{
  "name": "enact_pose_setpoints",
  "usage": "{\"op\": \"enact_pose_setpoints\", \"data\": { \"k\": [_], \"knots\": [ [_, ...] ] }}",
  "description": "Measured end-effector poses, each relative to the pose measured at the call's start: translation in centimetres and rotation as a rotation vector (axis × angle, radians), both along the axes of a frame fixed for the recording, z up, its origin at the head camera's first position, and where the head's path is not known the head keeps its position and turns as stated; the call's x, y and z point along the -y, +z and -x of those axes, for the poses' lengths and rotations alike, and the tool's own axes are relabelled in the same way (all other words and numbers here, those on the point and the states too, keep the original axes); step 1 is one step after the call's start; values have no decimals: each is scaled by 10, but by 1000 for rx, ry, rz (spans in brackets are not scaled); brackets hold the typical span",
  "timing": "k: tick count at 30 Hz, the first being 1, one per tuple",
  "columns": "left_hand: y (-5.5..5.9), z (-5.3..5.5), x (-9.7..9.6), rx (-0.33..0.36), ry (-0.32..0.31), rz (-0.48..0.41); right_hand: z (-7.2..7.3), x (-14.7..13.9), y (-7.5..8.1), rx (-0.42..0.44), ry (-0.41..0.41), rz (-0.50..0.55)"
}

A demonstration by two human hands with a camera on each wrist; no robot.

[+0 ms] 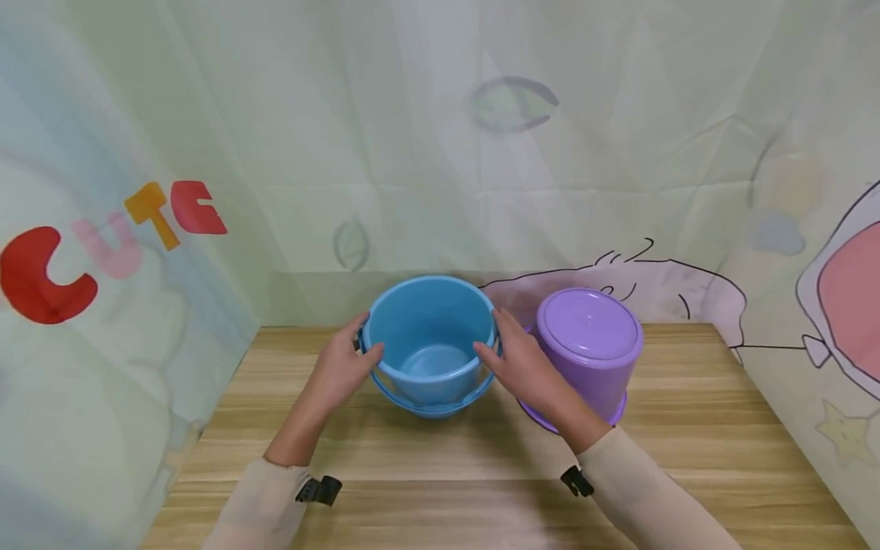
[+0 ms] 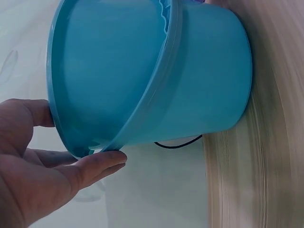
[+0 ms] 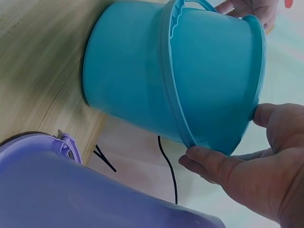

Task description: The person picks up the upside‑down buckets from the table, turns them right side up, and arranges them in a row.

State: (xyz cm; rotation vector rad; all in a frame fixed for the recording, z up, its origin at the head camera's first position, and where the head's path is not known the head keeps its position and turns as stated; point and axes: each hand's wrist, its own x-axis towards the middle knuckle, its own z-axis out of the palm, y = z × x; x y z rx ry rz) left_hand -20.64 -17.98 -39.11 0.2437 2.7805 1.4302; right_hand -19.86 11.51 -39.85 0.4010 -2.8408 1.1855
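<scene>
A blue plastic bucket stands upright on the table, its open top facing up. My left hand grips its rim on the left side, thumb toward the front and fingers around the outside. On the opposite side my right hand holds the rim in much the same way. The bucket's handle hangs down across its front. In the left wrist view, the wall of the blue bucket slopes down to the tabletop. The right wrist view has my right hand at the rim.
Just right of the blue bucket, a purple bucket sits upside down, base up, partly behind my right forearm. The wooden table ends at a printed curtain behind and at both sides.
</scene>
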Motion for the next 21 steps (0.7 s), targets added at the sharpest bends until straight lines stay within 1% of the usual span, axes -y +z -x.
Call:
{"op": "enact_pose_setpoints", "data": {
  "k": [6, 11, 21],
  "knots": [
    [0, 5, 2, -11, 4, 16, 4, 3, 0, 5, -6, 0],
    [0, 11, 4, -18, 20, 21, 9, 7, -2, -1, -12, 7],
    [-4, 15, 5, -21, 41, -16, 13, 12, -2, -1, -32, -39]
  ]
}}
